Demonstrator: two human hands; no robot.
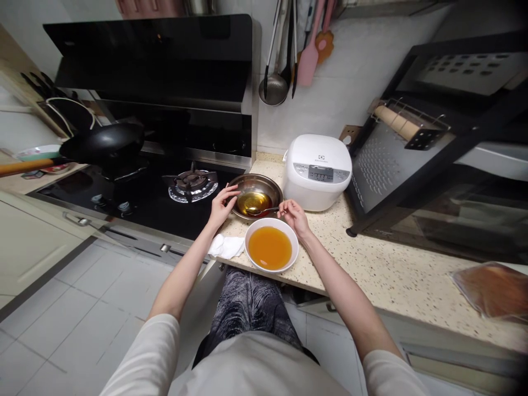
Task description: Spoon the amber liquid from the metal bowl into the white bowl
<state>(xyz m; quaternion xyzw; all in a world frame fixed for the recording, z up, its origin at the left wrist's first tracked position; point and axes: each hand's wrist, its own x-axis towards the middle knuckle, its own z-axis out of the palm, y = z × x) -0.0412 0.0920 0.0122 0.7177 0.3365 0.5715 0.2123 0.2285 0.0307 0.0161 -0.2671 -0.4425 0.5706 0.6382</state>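
Observation:
A shallow metal bowl (272, 188) of clear golden liquid sits on the counter beside the stove. My left hand (223, 204) grips its left rim between thumb and fingers. In my right hand (293, 214) is the handle of a metal spoon (264, 211), whose head dips into the golden liquid. Just in front, near the counter's edge, stands a white bowl (296, 242) filled with cloudy orange liquid. A crumpled white cloth (226, 247) lies to the left of the white bowl.
A white rice cooker (317, 170) stands right behind my right hand. To the left is a gas stove (193, 184) with a black wok (103, 143) on its far burner. Utensils, among them a skimmer (273, 89), hang on the wall. A flat plastic-wrapped package (493, 289) lies far right.

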